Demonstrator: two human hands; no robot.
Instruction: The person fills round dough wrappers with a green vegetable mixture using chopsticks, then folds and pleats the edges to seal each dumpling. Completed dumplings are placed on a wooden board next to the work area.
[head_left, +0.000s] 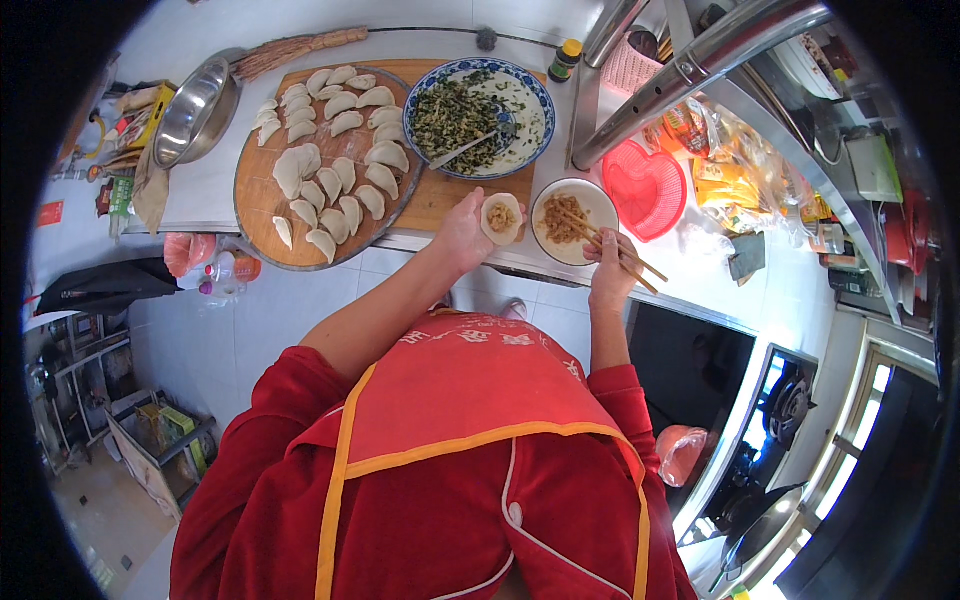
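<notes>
My left hand holds a round dough wrapper with brown filling at its middle. In my right hand is a pair of wooden chopsticks, their tips in the meat filling inside a white bowl. Folded dumplings lie in rows on a round wooden board, along with a small stack of wrappers. A blue-and-white bowl of chopped green filling, with a spoon in it, stands behind my hands.
A rectangular wooden board lies under the round one. To the right are a red heart-shaped plastic basket, a metal rack leg and food packets. A steel basin leans at the left; a yellow-capped jar stands behind.
</notes>
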